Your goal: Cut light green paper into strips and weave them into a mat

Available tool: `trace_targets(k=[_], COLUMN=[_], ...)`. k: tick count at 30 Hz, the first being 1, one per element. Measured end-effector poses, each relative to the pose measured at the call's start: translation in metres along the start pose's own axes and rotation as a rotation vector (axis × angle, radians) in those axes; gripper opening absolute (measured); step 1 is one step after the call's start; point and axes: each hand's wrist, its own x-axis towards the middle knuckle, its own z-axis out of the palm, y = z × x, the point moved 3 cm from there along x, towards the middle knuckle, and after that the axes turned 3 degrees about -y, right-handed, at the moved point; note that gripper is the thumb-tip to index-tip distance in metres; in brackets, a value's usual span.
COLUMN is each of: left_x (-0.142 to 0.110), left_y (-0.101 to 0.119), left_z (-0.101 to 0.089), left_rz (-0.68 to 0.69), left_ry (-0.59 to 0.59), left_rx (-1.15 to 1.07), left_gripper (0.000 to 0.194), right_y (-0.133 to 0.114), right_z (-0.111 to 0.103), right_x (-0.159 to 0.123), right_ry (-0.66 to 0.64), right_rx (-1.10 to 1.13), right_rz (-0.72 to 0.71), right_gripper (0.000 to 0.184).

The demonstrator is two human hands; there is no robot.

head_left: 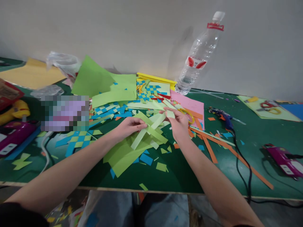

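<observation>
Here, crossed green paper strips (151, 127) between two bare hands (133, 126)

A green table (180, 176) bears paper scraps (146, 159) and a bottle (197, 55).

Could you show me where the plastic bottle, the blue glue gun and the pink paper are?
Plastic bottle (196, 62): head view, on its label.
Blue glue gun (228, 122): head view, on its handle.
Pink paper (189, 101): head view, on its flat surface.

Pale green strips (138, 138): matt, smooth paper; far bottle (197, 53): clear, glossy plastic; far wall (123, 34): matt, smooth
</observation>
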Motion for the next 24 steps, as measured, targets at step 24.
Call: trace_targets(k=[24], left_x=[0.005], left_y=[-0.012], left_z=[-0.006], left_rz=[-0.003], left_ry=[0.123], left_rx=[-0.176], left_gripper=[0.035], right_y=[-0.015], right_z=[0.022], right_x=[-0.017], right_ry=[-0.565], right_rx=[-0.349], right_rz=[-0.152], right_gripper=[0.036])
